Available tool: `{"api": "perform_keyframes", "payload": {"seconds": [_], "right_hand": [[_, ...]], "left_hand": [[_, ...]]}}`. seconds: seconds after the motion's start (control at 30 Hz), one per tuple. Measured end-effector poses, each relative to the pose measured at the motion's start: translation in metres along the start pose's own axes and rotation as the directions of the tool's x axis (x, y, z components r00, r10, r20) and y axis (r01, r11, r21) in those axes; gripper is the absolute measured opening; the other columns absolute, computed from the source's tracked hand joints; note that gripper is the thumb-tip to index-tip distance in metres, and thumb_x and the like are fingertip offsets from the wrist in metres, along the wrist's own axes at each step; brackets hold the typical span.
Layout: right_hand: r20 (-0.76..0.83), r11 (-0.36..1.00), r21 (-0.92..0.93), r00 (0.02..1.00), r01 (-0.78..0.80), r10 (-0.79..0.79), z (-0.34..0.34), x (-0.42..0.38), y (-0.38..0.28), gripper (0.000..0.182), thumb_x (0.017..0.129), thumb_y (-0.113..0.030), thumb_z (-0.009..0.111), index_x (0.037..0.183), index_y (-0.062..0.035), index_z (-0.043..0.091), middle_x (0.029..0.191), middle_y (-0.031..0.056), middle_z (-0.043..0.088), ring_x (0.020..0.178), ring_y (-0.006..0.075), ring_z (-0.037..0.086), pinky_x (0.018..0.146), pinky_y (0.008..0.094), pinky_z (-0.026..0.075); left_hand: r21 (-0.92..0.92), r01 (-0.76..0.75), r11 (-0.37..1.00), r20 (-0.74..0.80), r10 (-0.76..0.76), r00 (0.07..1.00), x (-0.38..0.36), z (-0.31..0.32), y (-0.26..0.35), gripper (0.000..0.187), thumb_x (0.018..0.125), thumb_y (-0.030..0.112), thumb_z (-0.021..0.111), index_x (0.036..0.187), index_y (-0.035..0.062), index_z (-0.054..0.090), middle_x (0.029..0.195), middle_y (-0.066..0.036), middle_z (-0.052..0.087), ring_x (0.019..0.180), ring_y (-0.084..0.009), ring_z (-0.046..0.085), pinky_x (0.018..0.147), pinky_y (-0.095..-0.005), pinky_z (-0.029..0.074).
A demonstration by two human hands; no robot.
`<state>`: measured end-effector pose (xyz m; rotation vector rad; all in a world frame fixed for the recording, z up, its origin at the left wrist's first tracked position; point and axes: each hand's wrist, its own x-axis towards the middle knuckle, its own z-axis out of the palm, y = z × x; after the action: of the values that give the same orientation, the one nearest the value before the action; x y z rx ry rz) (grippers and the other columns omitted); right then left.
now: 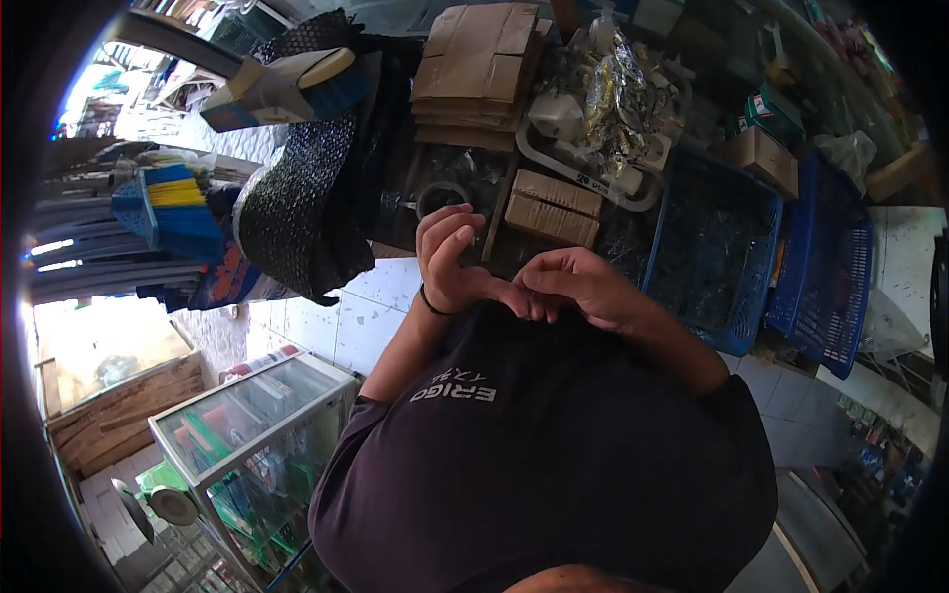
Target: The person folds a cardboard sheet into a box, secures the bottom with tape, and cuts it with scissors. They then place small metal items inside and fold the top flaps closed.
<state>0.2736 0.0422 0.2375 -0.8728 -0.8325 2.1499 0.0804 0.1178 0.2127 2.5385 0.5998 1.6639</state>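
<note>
My left hand (450,259) is raised in front of my dark T-shirt (554,445), its fingers curled in and a thin black band around the wrist. My right hand (583,287) lies beside it with the fingers bent down. Its fingertips touch the heel of the left hand at the upper edge of the shirt. No object shows in either hand, and whatever the right fingertips pinch is hidden. Beyond the hands lie small cardboard boxes (552,208) and a roll of tape (442,197).
A blue plastic basket (714,252) and a second one (825,262) stand to the right. A stack of cardboard (479,69), a tray of wrapped goods (603,109) and black mesh rolls (301,212) are ahead. A glass display cabinet (252,435) stands on the white tiled floor at lower left.
</note>
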Motion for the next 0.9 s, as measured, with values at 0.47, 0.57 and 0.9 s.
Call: {"api": "perform_keyframes", "payload": {"seconds": [0.47, 0.57, 0.9], "right_hand": [[-0.074, 0.998, 0.062, 0.997, -0.003, 0.008, -0.019, 0.007, -0.003, 0.015, 0.087, -0.013, 0.065, 0.095, -0.0013, 0.058, 0.078, 0.0022, 0.060, 0.065, 0.0066, 0.054, 0.054, 0.0191, 0.040], [-0.109, 0.997, 0.058, 0.993, 0.043, -0.037, -0.018, 0.007, -0.003, 0.014, 0.087, -0.013, 0.065, 0.094, -0.0030, 0.058, 0.079, 0.0007, 0.059, 0.063, 0.0049, 0.051, 0.053, 0.0182, 0.037], [-0.401, 0.921, 0.120, 0.866, 0.371, -0.297, -0.034, 0.005, -0.004, 0.014, 0.088, -0.019, 0.065, 0.094, -0.0078, 0.059, 0.076, -0.0048, 0.055, 0.060, 0.0019, 0.043, 0.054, 0.0164, 0.035]], "left_hand": [[-0.172, 0.094, 0.981, 0.051, -0.087, 0.995, -0.001, 0.019, -0.010, 0.113, 0.040, 0.065, 0.077, 0.126, 0.0038, 0.037, 0.101, -0.014, 0.057, 0.086, -0.0279, 0.059, 0.074, -0.0374, 0.048], [-0.145, 0.127, 0.981, 0.089, -0.115, 0.989, -0.001, 0.017, -0.009, 0.112, 0.041, 0.063, 0.078, 0.127, 0.0042, 0.036, 0.101, -0.015, 0.057, 0.086, -0.0276, 0.058, 0.074, -0.0364, 0.048], [-0.160, 0.589, 0.792, 0.325, -0.521, 0.789, -0.015, 0.017, 0.002, 0.071, 0.068, 0.033, 0.080, 0.124, 0.0025, 0.047, 0.101, -0.011, 0.058, 0.085, -0.0211, 0.058, 0.072, -0.0314, 0.047]]}}
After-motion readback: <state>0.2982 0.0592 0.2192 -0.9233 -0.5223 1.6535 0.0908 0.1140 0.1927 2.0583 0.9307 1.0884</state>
